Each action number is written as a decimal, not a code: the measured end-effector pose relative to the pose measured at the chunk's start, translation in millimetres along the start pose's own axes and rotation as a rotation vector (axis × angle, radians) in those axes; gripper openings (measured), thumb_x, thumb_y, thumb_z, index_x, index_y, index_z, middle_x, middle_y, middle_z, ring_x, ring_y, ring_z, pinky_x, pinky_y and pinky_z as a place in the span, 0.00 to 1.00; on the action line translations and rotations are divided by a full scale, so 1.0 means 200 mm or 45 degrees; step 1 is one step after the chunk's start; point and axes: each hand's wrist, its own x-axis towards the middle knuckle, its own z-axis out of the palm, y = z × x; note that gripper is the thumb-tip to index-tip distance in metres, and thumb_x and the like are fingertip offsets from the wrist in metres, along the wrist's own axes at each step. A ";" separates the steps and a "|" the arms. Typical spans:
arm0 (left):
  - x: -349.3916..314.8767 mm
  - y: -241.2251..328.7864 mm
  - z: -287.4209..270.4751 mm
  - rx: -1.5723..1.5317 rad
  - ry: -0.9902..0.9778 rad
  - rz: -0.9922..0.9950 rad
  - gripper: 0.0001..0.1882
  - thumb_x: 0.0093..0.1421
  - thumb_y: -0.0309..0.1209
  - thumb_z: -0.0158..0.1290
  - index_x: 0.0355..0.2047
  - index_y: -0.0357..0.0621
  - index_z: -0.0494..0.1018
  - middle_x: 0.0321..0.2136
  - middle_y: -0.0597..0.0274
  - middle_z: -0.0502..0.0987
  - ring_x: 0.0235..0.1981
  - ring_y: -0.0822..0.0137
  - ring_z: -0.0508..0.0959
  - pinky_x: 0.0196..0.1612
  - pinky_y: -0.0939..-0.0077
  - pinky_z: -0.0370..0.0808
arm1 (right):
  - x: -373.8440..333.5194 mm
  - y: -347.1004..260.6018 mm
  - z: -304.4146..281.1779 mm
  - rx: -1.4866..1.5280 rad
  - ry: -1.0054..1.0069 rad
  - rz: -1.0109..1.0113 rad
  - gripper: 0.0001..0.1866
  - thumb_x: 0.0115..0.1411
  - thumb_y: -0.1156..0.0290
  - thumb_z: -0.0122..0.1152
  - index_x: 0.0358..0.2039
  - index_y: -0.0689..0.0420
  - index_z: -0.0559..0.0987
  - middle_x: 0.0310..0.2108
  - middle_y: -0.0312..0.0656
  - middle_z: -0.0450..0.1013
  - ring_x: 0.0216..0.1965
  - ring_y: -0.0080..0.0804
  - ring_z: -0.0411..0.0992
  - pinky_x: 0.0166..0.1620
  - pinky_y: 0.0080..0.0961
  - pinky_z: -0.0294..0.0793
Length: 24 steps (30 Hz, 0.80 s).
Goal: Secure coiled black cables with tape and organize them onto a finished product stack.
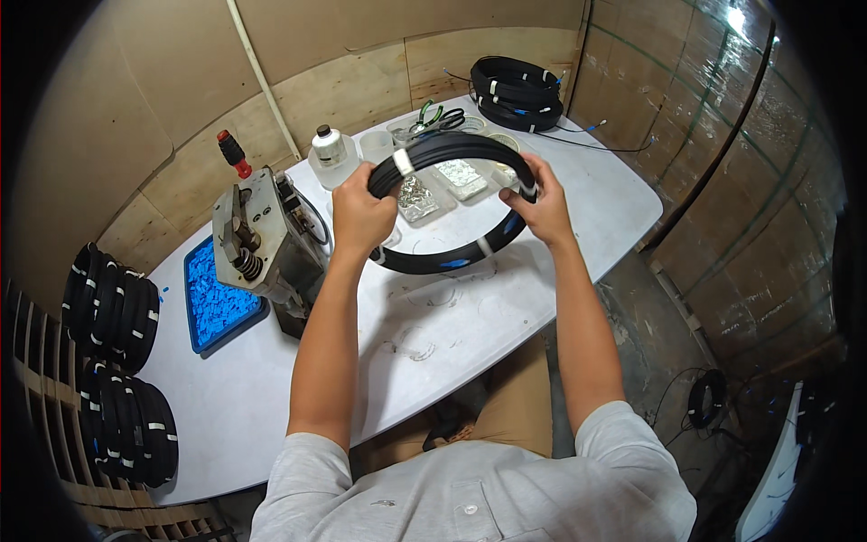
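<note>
A coil of black cable (452,149), bound with white bands, is held up tilted over the white table (506,316). My left hand (364,212) is closed around its left side, close to a white band. On the opposite side my right hand (542,200) grips the coil with the thumb on the inner edge. Small blue pieces show on the coil's lower part. Behind the ring, and partly seen through it, stand clear trays, one with small metal parts (417,199) and one with whitish pieces (462,179).
A metal press-like machine (271,235) stands left, beside a blue tray (257,318) of small blue pieces. Stacked black coils (135,425) sit at the left edge; more coils (517,95) lie at the back right. A white bottle (328,144) and green-handled pliers (426,117) are behind.
</note>
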 end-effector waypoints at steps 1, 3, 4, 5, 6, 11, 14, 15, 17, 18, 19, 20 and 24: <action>0.02 0.03 0.00 0.098 -0.084 0.090 0.10 0.54 0.29 0.62 0.30 0.35 0.75 0.20 0.51 0.77 0.21 0.62 0.75 0.27 0.68 0.70 | 0.01 -0.10 -0.01 -0.197 0.016 -0.173 0.34 0.49 0.66 0.78 0.55 0.55 0.74 0.40 0.36 0.76 0.43 0.27 0.74 0.49 0.25 0.73; 0.05 0.12 0.00 0.182 -0.213 0.129 0.10 0.52 0.29 0.62 0.31 0.35 0.76 0.24 0.44 0.79 0.25 0.50 0.80 0.31 0.64 0.74 | 0.05 -0.24 -0.01 -0.453 -0.042 -0.429 0.35 0.47 0.67 0.78 0.56 0.54 0.74 0.44 0.42 0.78 0.45 0.35 0.76 0.49 0.27 0.75; 0.06 0.15 0.01 0.180 -0.215 0.128 0.10 0.52 0.29 0.62 0.31 0.35 0.76 0.24 0.44 0.79 0.25 0.50 0.80 0.31 0.64 0.74 | 0.06 -0.29 0.00 -0.455 -0.042 -0.427 0.35 0.47 0.67 0.78 0.56 0.54 0.74 0.44 0.42 0.78 0.45 0.35 0.76 0.49 0.27 0.75; 0.07 0.16 0.02 0.190 -0.266 0.135 0.11 0.50 0.29 0.62 0.32 0.36 0.76 0.25 0.43 0.79 0.27 0.47 0.81 0.32 0.61 0.75 | 0.08 -0.33 0.00 -0.459 -0.192 -0.361 0.33 0.48 0.68 0.76 0.55 0.54 0.75 0.45 0.43 0.78 0.43 0.34 0.77 0.48 0.26 0.75; 0.08 0.17 0.04 0.199 -0.317 0.142 0.12 0.49 0.30 0.61 0.32 0.37 0.76 0.25 0.42 0.80 0.29 0.43 0.81 0.34 0.58 0.76 | 0.10 -0.35 0.01 -0.461 -0.341 -0.294 0.30 0.50 0.69 0.75 0.54 0.55 0.76 0.45 0.44 0.79 0.41 0.33 0.78 0.47 0.26 0.76; 0.10 0.04 0.05 0.004 -0.299 0.199 0.13 0.52 0.28 0.63 0.37 0.38 0.76 0.29 0.46 0.82 0.30 0.51 0.83 0.35 0.66 0.77 | 0.11 -0.32 0.00 -0.425 -0.309 -0.201 0.23 0.56 0.76 0.64 0.54 0.53 0.76 0.42 0.45 0.80 0.42 0.36 0.79 0.46 0.28 0.76; 0.10 -0.04 0.09 0.010 -0.220 0.067 0.12 0.52 0.27 0.62 0.36 0.37 0.76 0.28 0.47 0.82 0.30 0.52 0.83 0.36 0.66 0.77 | 0.09 -0.34 0.01 -0.404 -0.267 -0.292 0.24 0.57 0.77 0.61 0.56 0.50 0.75 0.43 0.44 0.80 0.42 0.40 0.79 0.46 0.29 0.76; 0.10 -0.07 0.09 0.010 -0.220 0.065 0.12 0.52 0.27 0.62 0.36 0.37 0.76 0.28 0.47 0.82 0.30 0.52 0.83 0.36 0.66 0.77 | 0.09 -0.35 0.02 -0.462 -0.291 -0.233 0.25 0.57 0.78 0.60 0.57 0.50 0.74 0.45 0.45 0.80 0.43 0.41 0.79 0.47 0.29 0.76; 0.09 -0.02 0.08 0.016 -0.283 -0.040 0.10 0.52 0.26 0.61 0.35 0.36 0.77 0.28 0.46 0.82 0.30 0.52 0.83 0.35 0.66 0.76 | 0.08 -0.36 0.02 -0.532 -0.305 -0.162 0.26 0.58 0.78 0.60 0.58 0.49 0.74 0.47 0.45 0.79 0.44 0.42 0.79 0.48 0.29 0.76; 0.08 -0.02 0.09 0.009 -0.289 -0.040 0.10 0.52 0.26 0.61 0.35 0.36 0.77 0.28 0.46 0.82 0.30 0.52 0.83 0.35 0.66 0.76 | 0.08 -0.35 0.02 -0.467 -0.300 -0.200 0.27 0.58 0.83 0.57 0.58 0.50 0.74 0.46 0.42 0.79 0.44 0.32 0.77 0.49 0.24 0.74; 0.08 -0.01 0.09 -0.002 -0.258 -0.015 0.09 0.52 0.25 0.60 0.35 0.36 0.77 0.28 0.46 0.82 0.30 0.52 0.83 0.35 0.66 0.76 | 0.09 -0.35 0.02 -0.399 -0.298 -0.243 0.28 0.57 0.88 0.54 0.58 0.52 0.74 0.45 0.39 0.79 0.44 0.23 0.74 0.51 0.20 0.72; 0.08 -0.01 0.09 -0.013 -0.226 0.010 0.09 0.52 0.25 0.59 0.34 0.36 0.77 0.28 0.46 0.82 0.30 0.52 0.83 0.35 0.66 0.76 | 0.09 -0.35 0.01 -0.402 -0.298 -0.244 0.28 0.57 0.88 0.54 0.58 0.52 0.74 0.45 0.39 0.79 0.44 0.23 0.74 0.51 0.20 0.72; 0.08 -0.02 0.10 0.000 -0.188 0.014 0.09 0.51 0.24 0.58 0.34 0.36 0.77 0.27 0.45 0.82 0.30 0.51 0.83 0.36 0.65 0.76 | 0.09 -0.35 0.01 -0.301 -0.357 -0.285 0.27 0.58 0.84 0.59 0.58 0.51 0.73 0.52 0.41 0.76 0.49 0.34 0.76 0.53 0.27 0.74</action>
